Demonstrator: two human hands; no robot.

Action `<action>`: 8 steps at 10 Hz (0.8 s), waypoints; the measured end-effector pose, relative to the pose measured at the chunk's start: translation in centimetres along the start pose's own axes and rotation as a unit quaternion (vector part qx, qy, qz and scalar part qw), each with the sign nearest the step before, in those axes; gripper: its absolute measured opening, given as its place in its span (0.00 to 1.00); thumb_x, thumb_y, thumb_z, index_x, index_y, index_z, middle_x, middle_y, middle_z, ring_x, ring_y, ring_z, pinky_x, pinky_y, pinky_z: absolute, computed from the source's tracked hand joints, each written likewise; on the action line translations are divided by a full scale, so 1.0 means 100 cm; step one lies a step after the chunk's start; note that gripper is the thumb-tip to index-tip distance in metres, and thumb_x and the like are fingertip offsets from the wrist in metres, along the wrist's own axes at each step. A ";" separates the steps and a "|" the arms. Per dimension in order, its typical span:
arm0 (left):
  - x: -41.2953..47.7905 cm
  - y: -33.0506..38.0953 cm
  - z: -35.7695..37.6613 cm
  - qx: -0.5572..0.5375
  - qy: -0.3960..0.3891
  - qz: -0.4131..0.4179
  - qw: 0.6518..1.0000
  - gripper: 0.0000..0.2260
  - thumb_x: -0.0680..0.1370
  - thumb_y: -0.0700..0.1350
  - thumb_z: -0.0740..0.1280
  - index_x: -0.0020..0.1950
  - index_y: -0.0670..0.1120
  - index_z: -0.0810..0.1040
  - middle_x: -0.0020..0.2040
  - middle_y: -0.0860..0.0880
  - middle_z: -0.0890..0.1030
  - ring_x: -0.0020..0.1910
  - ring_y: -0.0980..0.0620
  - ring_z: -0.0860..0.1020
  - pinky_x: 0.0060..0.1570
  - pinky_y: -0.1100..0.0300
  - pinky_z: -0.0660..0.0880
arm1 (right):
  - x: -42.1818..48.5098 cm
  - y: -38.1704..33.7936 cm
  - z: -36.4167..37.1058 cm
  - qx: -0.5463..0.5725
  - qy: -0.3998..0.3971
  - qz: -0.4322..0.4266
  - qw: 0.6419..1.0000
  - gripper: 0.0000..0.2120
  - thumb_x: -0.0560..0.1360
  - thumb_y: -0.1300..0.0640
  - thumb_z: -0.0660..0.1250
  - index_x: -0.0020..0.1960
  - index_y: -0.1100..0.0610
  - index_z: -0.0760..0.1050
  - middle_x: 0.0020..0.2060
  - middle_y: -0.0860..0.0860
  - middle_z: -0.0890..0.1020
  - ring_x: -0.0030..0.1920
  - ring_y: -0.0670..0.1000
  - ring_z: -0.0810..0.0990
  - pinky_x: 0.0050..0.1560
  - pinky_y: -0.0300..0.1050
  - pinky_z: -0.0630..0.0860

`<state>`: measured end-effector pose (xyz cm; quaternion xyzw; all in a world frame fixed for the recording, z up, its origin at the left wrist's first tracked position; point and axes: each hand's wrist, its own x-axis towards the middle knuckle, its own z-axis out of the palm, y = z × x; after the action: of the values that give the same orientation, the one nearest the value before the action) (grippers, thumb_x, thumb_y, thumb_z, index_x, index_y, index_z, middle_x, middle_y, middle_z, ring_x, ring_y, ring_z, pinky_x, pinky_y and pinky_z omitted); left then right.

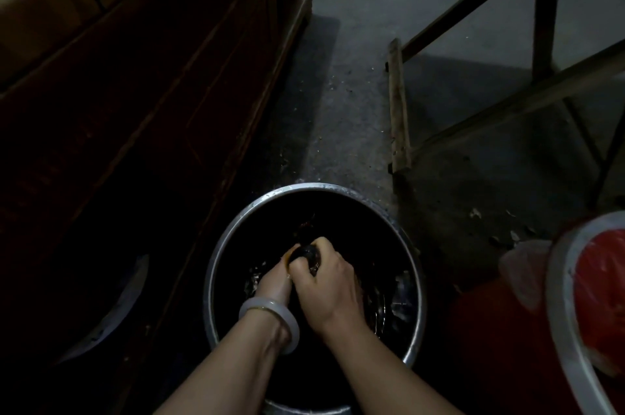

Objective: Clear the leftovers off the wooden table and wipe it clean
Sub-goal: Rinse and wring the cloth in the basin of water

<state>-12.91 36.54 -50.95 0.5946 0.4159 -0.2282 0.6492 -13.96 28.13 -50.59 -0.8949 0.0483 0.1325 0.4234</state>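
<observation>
A round metal basin (417,282) stands on the concrete floor below me, its inside dark and wet-looking. Over its middle both hands clasp a dark, twisted cloth (307,254). My left hand (275,282), with a pale bangle on the wrist, grips the near part of the cloth. My right hand (326,282) is closed around the cloth's upper end. The scene is dim, and most of the cloth is hidden by the fingers.
A dark wooden cabinet (152,93) fills the left side. A wooden frame (399,103) of bars stands at the upper right. A bin (561,296) with a pale rim and red liner sits at the right edge. Scraps litter the grey floor (355,42).
</observation>
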 end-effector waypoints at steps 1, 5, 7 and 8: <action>0.019 -0.015 0.000 0.106 0.000 0.057 0.993 0.19 0.82 0.51 0.55 0.70 0.43 0.69 0.67 0.45 0.73 0.65 0.46 0.73 0.62 0.57 0.71 | 0.004 0.001 -0.004 -0.024 -0.005 0.018 1.000 0.08 0.76 0.45 0.57 0.45 0.49 0.69 0.40 0.49 0.80 0.43 0.54 0.79 0.44 0.48 0.75; 0.031 -0.015 -0.023 -0.003 0.060 0.011 0.998 0.24 0.73 0.45 0.72 0.67 0.43 0.72 0.53 0.42 0.79 0.46 0.44 0.79 0.51 0.52 0.77 | 0.025 0.048 -0.021 -0.222 -0.082 0.163 0.958 0.21 0.81 0.50 0.55 0.73 0.49 0.62 0.65 0.61 0.72 0.61 0.62 0.75 0.56 0.51 0.71; 0.024 -0.034 -0.007 0.013 0.119 0.015 0.993 0.35 0.75 0.35 0.67 0.76 0.54 0.56 0.67 0.41 0.71 0.63 0.40 0.72 0.60 0.52 0.70 | 0.012 0.047 0.005 -0.267 -0.175 0.132 0.939 0.36 0.77 0.44 0.66 0.77 0.36 0.48 0.76 0.57 0.39 0.73 0.63 0.53 0.68 0.59 0.64; 0.022 -0.042 0.003 0.020 0.087 0.000 0.996 0.26 0.78 0.40 0.65 0.75 0.49 0.61 0.67 0.40 0.71 0.64 0.42 0.71 0.59 0.55 0.67 | 0.006 0.053 0.014 -0.144 -0.161 0.096 0.972 0.23 0.75 0.56 0.70 0.68 0.44 0.69 0.71 0.54 0.54 0.66 0.57 0.64 0.61 0.40 0.71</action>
<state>-14.95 35.89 -55.24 0.6253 0.4656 -0.1840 0.5987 -14.76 25.84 -55.57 -0.9045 0.0460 0.3203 0.2777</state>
